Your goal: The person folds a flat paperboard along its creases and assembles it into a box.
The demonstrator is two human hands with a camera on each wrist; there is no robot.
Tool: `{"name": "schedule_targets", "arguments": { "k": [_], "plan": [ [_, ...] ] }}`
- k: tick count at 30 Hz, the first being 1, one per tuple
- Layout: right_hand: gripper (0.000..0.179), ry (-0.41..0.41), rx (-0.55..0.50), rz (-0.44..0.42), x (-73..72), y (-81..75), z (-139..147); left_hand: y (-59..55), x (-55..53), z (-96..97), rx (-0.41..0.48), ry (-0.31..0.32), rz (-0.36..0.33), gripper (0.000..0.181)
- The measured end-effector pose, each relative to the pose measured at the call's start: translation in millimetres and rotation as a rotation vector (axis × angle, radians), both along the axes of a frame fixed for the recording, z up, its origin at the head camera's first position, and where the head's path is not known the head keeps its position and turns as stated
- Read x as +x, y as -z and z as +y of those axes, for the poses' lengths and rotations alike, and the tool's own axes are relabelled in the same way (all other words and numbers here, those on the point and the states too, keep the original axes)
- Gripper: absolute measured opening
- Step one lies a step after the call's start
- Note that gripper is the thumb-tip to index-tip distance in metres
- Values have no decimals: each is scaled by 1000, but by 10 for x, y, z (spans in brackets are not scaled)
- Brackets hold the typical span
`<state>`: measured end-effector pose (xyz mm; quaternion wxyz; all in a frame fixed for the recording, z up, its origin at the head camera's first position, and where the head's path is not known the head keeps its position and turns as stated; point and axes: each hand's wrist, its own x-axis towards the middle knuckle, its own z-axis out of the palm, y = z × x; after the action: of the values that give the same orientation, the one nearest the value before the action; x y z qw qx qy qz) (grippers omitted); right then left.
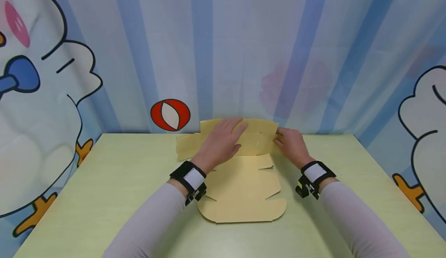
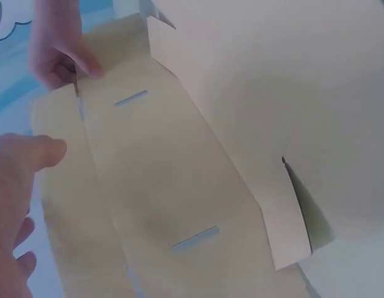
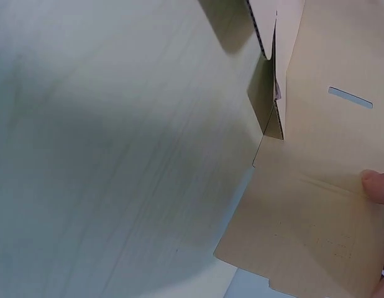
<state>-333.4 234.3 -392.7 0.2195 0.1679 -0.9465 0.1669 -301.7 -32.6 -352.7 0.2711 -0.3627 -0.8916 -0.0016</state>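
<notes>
Head view: shows striped backdrop, pale table, cut cardboard sheet lying on it, far panel by the table's back edge; left hand straight-fingered over that panel, perhaps touching; right hand pinching its right end. Left wrist view: shows narrow slots in that panel.

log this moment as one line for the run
left hand: in front of far panel | right hand: pinches far panel's right edge | cardboard sheet: near part on table, slit sides
</notes>
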Motion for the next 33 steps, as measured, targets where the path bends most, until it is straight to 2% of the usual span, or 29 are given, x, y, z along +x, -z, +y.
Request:
{"name": "schedule_targets", "arguments": {
  "k": [4, 8, 12, 17, 20, 24, 28, 33],
  "plan": [
    [13, -2, -1, 3, 8, -2, 1, -42, -134, 59, -23, -90, 12, 69],
    [13, -1, 0, 0, 26, 13, 0, -64, -222, 106, -32, -168, -38, 75],
    [13, 0, 1, 1, 35, 18, -4, -51, -247, 135, -45, -205, -88, 72],
    [14, 5, 11, 3, 30, 4, -4, 0, -231, 147, -19, -196, -82, 59],
    [20, -1, 14, 9, 26, -11, -8, 20, -209, 141, -3, -179, -56, 49],
    [26, -16, 5, 1, 25, -19, -11, 42, -165, 120, -23, -158, -11, 38],
    [22, -16, -5, -11, 26, -12, -7, 67, -128, 101, -19, -136, 15, 43],
    [19, -18, 1, 1, 27, -14, -6, 93, -101, 95, 4, -122, 1, 44]
  ]
}}
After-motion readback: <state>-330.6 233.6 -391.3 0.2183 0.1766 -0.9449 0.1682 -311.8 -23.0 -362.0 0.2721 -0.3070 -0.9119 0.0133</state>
